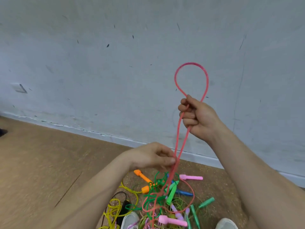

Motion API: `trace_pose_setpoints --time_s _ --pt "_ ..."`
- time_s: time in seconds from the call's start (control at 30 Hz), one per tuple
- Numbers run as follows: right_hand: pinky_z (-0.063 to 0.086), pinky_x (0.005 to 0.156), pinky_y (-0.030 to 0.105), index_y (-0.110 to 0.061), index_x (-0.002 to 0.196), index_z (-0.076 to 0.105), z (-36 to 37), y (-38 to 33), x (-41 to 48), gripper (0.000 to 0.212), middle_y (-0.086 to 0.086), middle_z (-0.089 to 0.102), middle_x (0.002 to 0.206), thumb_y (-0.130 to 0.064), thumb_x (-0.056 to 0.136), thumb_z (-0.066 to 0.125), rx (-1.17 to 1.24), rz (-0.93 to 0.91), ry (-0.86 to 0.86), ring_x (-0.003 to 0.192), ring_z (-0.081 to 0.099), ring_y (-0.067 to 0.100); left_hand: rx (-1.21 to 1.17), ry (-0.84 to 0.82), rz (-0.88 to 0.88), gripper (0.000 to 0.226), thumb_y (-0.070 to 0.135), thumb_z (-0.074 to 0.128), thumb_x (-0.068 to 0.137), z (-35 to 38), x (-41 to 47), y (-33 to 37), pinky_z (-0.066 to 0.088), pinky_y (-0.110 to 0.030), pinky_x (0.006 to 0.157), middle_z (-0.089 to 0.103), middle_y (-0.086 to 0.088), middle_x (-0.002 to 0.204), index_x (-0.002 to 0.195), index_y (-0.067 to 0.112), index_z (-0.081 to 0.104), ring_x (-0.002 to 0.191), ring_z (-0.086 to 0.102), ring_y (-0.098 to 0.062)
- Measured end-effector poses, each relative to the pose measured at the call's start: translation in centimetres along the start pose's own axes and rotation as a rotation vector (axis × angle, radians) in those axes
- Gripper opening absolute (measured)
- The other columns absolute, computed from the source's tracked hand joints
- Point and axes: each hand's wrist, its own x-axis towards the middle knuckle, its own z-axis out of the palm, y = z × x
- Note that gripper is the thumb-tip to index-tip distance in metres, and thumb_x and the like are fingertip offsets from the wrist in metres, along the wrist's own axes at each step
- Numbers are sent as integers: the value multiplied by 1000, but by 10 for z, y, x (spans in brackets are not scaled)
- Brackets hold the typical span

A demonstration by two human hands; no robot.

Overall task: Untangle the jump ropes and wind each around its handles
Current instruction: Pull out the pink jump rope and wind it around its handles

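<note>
Rising above the right hand (197, 116), whose curled fingers grip it, the pink rope (191, 63) forms a loop. Its two strands drop to the left hand (153, 157), apparently pinched between thumb and fingertips. Below, they vanish into the tangle of ropes (170, 194) on the floor (41, 162), which the frame's bottom edge partly cuts off.

- No writing, brand, number or sign can be read on the jump ropes (162, 192) or their handles (191, 177)
- The wall (99, 63) bears only dark scuff marks, no letters
</note>
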Motion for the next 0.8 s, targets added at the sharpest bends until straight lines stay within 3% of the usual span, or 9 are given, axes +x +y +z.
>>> trace_pose_setpoints --time_s 0.07,0.13,0.27,0.33,0.43,0.5,0.57,0.63,0.8 --pt "15 31 15 -11 79 57 -14 -11 4 32 3 50 65 -28 102 44 -197 -66 137 37 24 4 169 178 28 14 15 54 97 -8 -6 12 49 -19 61 66 0 76 85 20 61 66 60 -3" --pt "19 35 16 -5 83 62 -35 -22 6 34 9 59 71 -27 101 43 -755 -90 257 39 28 9 270 437 44 20 14 50 97 -26 -18 25 49 -23 53 66 1 70 81 21 59 60 60 -5" --pt "37 52 25 -1 98 60 -55 -41 -5 53 11 67 91 -53 93 52 -1710 214 179 58 48 22 127 830 234 21 19 40 102 -48 -55 77 43 -25 46 58 1 56 87 16 54 54 53 -12" --pt "47 86 32 -6 131 48 -48 -42 -13 75 11 56 129 -62 82 61 -1921 243 52 107 58 26 136 855 322 20 21 39 103 -46 -69 111 42 -24 44 56 -1 56 90 16 54 54 52 -14" --pt "21 117 31 -28 155 8 -7 -27 -32 116 -7 18 160 -56 67 77 -1463 -77 -294 146 20 12 56 858 458 20 22 37 103 -39 -82 155 41 -23 45 54 -4 59 94 17 53 57 50 -19" --pt "29 115 30 -35 152 20 19 1 -39 107 -6 34 154 -44 66 84 -1049 -103 -594 140 31 4 -53 871 518 20 24 37 104 -35 -86 176 42 -22 46 54 -3 61 94 18 53 59 52 -20" --pt "45 97 24 -19 134 51 37 42 -38 62 9 64 127 -25 78 78 -909 -41 -771 117 58 11 -179 902 566 21 25 37 104 -34 -91 188 45 -21 47 55 0 62 93 19 53 60 54 -19" --pt "46 76 26 -8 96 67 38 76 -35 19 14 72 84 -23 86 69 -882 44 -780 85 64 22 -306 988 639 21 25 36 104 -41 -103 194 47 -22 48 56 1 61 93 18 52 60 55 -18" --pt "34 51 27 -20 49 46 18 79 -22 50 -4 29 36 -32 97 55 -826 201 -460 34 40 13 -523 1346 720 20 27 40 103 -102 -149 153 56 -30 63 57 -6 73 96 15 54 67 61 -19"
